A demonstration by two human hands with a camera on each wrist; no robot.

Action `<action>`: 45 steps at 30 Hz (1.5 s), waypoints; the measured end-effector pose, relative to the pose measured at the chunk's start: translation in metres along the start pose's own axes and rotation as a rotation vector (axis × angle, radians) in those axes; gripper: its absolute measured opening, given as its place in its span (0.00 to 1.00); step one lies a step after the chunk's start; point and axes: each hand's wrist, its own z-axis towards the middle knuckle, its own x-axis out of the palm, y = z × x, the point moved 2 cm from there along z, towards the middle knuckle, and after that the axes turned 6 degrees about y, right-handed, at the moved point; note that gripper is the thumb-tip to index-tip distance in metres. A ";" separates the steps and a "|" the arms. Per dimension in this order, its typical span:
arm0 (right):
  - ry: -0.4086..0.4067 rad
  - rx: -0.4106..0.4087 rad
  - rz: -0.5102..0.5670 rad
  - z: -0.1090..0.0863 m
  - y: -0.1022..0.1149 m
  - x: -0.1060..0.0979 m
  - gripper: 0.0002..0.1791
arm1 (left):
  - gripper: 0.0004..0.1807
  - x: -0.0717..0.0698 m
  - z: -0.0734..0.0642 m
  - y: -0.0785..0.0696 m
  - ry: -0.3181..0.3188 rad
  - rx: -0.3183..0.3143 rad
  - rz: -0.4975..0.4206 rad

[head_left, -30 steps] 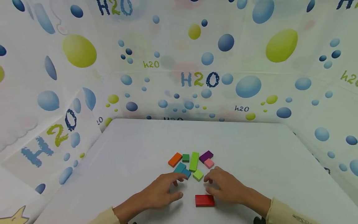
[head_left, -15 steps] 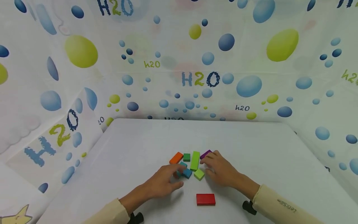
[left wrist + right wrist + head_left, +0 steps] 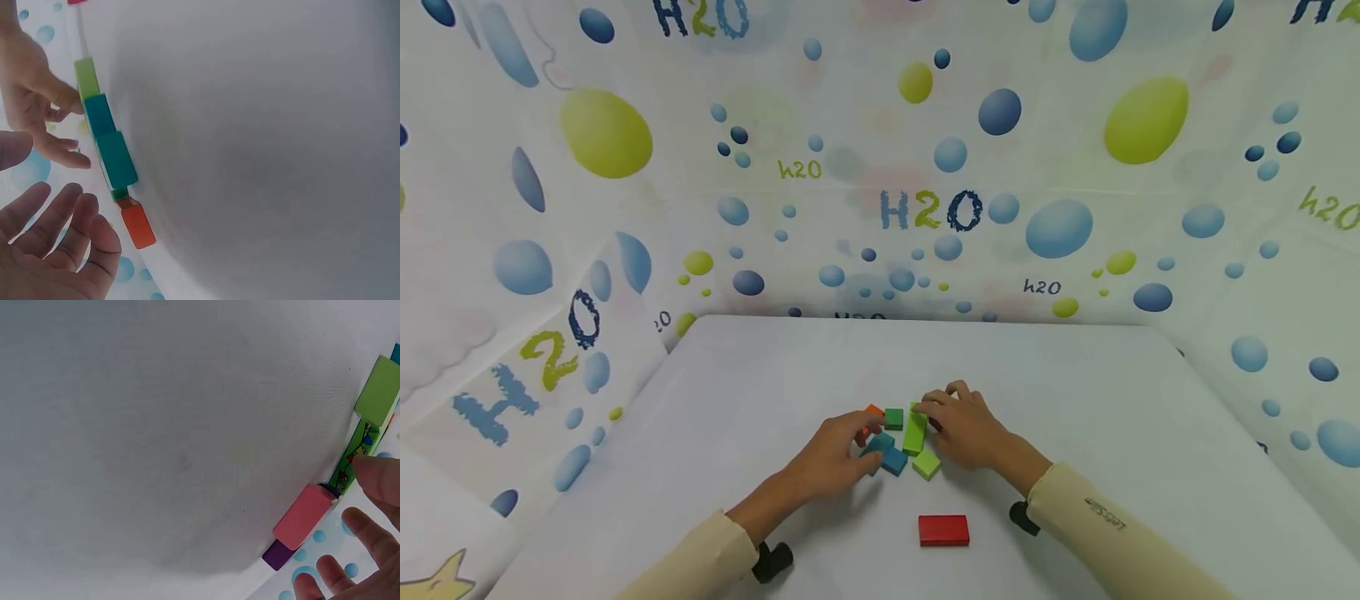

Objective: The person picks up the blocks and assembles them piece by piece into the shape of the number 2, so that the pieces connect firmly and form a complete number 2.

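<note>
My left hand hovers at the left of a cluster of wooden blocks, fingers loosely bent, beside the orange block and the teal block. Nothing is visible in its grasp. My right hand reaches over the cluster's right side, its fingertips at the far end of the long light green block. The right wrist view has its fingers spread beyond the pink block and purple block, the thumb overlapping the long block's printed side. In the head view this hand hides the pink and purple blocks.
A blue block, a small light green block and a dark green block belong to the cluster. Nearer the person lies a red block. All are on a white table before a patterned backdrop.
The right hand has moved forward from near the red block, past the small light green block, to the far side of the cluster. The left hand has shifted forward toward the orange block.
</note>
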 end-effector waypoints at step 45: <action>-0.039 -0.121 0.117 -0.004 -0.005 -0.005 0.19 | 0.26 0.000 -0.004 -0.005 -0.059 -0.073 -0.020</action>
